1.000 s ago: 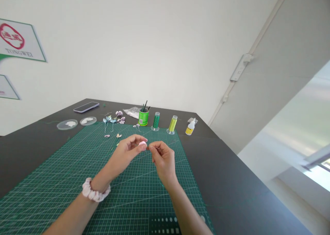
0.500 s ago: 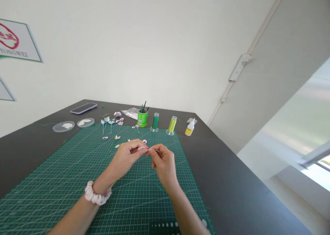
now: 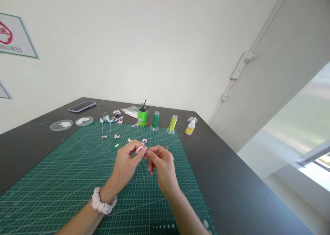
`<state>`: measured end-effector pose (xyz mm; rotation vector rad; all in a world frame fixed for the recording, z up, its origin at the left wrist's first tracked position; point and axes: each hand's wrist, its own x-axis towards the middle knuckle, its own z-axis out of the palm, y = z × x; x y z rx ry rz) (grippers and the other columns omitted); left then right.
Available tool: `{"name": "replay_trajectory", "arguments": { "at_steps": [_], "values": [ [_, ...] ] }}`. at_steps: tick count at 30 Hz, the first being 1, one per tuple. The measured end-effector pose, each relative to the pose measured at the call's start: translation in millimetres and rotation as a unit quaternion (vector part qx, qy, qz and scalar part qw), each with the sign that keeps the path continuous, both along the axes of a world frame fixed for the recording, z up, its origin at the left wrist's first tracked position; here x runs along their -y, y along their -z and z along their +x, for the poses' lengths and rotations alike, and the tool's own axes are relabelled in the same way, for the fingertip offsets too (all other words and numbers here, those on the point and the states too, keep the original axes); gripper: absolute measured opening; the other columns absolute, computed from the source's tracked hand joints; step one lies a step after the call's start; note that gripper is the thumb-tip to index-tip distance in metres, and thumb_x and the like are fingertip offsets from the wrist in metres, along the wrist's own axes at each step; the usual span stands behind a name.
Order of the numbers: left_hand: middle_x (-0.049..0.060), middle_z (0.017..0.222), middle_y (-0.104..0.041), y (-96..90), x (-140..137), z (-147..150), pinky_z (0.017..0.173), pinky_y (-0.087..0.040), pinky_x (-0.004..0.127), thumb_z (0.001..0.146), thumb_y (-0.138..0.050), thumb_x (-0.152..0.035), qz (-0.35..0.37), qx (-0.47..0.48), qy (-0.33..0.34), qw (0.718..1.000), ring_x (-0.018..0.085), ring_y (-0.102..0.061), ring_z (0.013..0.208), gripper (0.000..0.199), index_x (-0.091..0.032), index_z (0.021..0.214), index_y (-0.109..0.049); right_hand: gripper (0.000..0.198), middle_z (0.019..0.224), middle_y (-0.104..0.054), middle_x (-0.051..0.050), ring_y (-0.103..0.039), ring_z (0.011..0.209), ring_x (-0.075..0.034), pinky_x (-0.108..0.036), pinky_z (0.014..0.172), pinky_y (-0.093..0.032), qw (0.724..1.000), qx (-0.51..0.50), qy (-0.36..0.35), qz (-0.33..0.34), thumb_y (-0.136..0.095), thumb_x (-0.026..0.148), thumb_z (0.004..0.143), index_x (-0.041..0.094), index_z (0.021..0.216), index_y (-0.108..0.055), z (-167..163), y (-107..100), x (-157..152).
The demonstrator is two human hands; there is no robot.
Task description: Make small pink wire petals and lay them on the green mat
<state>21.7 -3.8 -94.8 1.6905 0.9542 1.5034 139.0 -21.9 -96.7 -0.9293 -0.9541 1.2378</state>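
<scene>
My left hand (image 3: 129,161) pinches a small pink petal (image 3: 139,149) between thumb and forefinger, above the green cutting mat (image 3: 85,180). Right against it, my right hand (image 3: 162,164) has its thumb and forefinger pressed together at the petal's base. What those fingertips grip is too small to make out. Just beyond the hands lie a pink-edged petal piece (image 3: 144,141), a cream petal piece (image 3: 117,136) and a pale green leaf (image 3: 117,145). A pink oval piece (image 3: 104,137) rests farther left on the mat.
Along the back stand a green can (image 3: 142,117) of tools, a dark green thread spool (image 3: 155,120), a yellow-green spool (image 3: 172,124) and a glue bottle (image 3: 190,126). Blue flowers on stems (image 3: 106,119), two shallow dishes (image 3: 61,125) and a phone (image 3: 82,106) are at the left.
My left wrist has shifted slightly right and down, and more of the pink petal shows. Both hands stay fingertip to fingertip. The view has moved a little.
</scene>
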Motion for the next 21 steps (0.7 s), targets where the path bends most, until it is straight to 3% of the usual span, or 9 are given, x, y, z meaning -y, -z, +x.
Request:
{"name": "replay_trajectory", "arguments": {
  "at_steps": [5,10,14,17,21],
  "values": [
    [-0.001,0.066,-0.058,2.2,0,0,0.056,-0.045,0.023,0.08,-0.058,-0.027,0.001,-0.005,-0.039,0.999,0.011,-0.052,0.059,0.018,-0.017,0.065,-0.057,0.017,0.054,-0.06,0.003,-0.042,0.034,-0.005,-0.017,0.032,-0.03,0.998,0.054,-0.017,0.007,-0.065,0.032,0.068,0.018,0.065,-0.056,-3,4,1],
    [0.0,0.066,-0.059,5.0,-1,-1,0.063,-0.047,0.024,0.082,-0.056,-0.021,0.079,-0.042,-0.105,0.991,0.013,-0.055,0.065,0.02,-0.018,0.062,-0.055,0.014,0.053,-0.055,0.005,-0.037,0.035,-0.006,-0.019,0.034,-0.026,0.994,0.099,-0.024,0.027,-0.061,0.03,0.071,0.019,0.066,-0.054,-4,7,4],
    [0.0,0.069,-0.061,5.9,-2,-3,0.066,-0.048,0.024,0.083,-0.055,-0.017,0.124,-0.078,-0.126,0.981,0.013,-0.058,0.067,0.019,-0.018,0.064,-0.057,0.013,0.052,-0.046,0.006,-0.034,0.042,-0.007,-0.021,0.04,-0.026,0.985,0.152,0.006,0.086,-0.058,0.028,0.076,0.019,0.067,-0.053,1,6,7],
    [0.001,0.072,-0.065,6.5,-3,-5,0.068,-0.049,0.025,0.084,-0.055,-0.016,0.15,-0.106,-0.131,0.974,0.014,-0.061,0.069,0.017,-0.018,0.068,-0.06,0.013,0.055,-0.044,0.005,-0.037,0.047,-0.009,-0.023,0.045,-0.029,0.958,0.234,0.046,0.159,-0.055,0.023,0.081,0.019,0.069,-0.055,7,4,9],
    [0.003,0.077,-0.069,8.1,-3,-8,0.07,-0.051,0.025,0.086,-0.056,-0.016,0.181,-0.129,-0.114,0.968,0.014,-0.064,0.073,0.015,-0.019,0.074,-0.065,0.016,0.062,-0.052,0.001,-0.044,0.052,-0.011,-0.025,0.051,-0.034,0.897,0.348,0.115,0.248,-0.052,0.02,0.087,0.019,0.074,-0.06,16,2,9]
  ]
}}
